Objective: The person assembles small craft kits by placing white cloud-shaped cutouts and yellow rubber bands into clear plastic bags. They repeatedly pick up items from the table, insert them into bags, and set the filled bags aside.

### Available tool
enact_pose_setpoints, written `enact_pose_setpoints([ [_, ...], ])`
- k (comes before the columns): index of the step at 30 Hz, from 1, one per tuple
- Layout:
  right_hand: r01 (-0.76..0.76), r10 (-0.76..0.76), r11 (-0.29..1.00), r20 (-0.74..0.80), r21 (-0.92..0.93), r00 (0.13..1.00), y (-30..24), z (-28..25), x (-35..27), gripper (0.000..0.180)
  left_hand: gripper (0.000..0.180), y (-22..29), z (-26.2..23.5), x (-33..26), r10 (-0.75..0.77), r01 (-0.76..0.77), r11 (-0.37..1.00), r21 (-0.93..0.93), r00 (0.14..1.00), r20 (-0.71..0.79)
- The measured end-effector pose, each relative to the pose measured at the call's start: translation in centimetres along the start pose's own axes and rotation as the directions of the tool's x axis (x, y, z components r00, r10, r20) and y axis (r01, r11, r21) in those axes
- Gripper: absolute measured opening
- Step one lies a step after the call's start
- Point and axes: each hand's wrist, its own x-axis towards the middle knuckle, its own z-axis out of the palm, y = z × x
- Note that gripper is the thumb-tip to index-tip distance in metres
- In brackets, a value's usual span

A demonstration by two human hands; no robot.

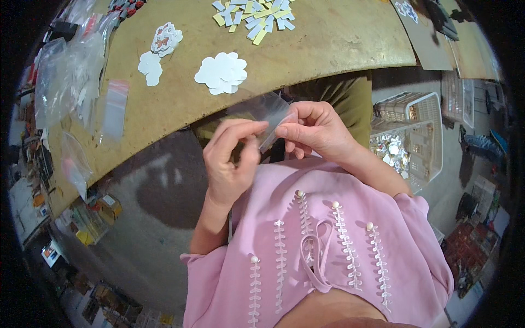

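Just off the table's near edge, a clear plastic bag (272, 109) hangs above my lap. My right hand (322, 128) pinches its pink-tinted edge between thumb and fingers. My left hand (229, 158) is at the bag's left side, with curved fingers and the thumb held apart; its fingertips are close to or touching the plastic, and it is slightly blurred. On the table, a stack of white cloud-shaped cutouts (221, 74) lies beyond my hands. Farther left is a small pile of printed cutouts (165, 39), beside more white cutouts (150, 68).
Yellow and pale blue strips (257, 17) are heaped at the far side of the curved-looking table (328, 49). Zip bags (116, 109) and loose clear plastic (71, 76) lie at the left. A plastic basket (432, 139) with small pieces stands on the floor at my right.
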Motion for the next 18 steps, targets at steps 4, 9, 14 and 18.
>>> enact_pose_setpoints([
  [4,0.054,-0.055,0.998,-0.015,-0.042,0.998,0.8,-0.1,0.3,0.018,0.02,1.4,0.9,0.5,-0.085,0.078,0.995,0.064,0.99,0.11],
  [9,0.016,-0.022,0.986,-0.031,-0.165,0.999,0.2,-0.3,0.2,0.025,0.008,0.9,0.8,1.1,-0.105,0.095,0.993,0.073,0.984,0.141],
  [14,0.026,-0.035,0.974,-0.036,-0.226,0.999,1.0,-0.6,0.1,0.028,0.008,0.1,2.2,0.5,-0.091,0.089,0.967,0.237,0.996,-0.003],
  [18,-0.043,0.035,0.992,-0.068,-0.12,0.997,1.2,-0.6,0.2,0.025,0.014,0.0,2.1,0.8,0.131,-0.124,0.938,0.325,0.991,0.002],
])
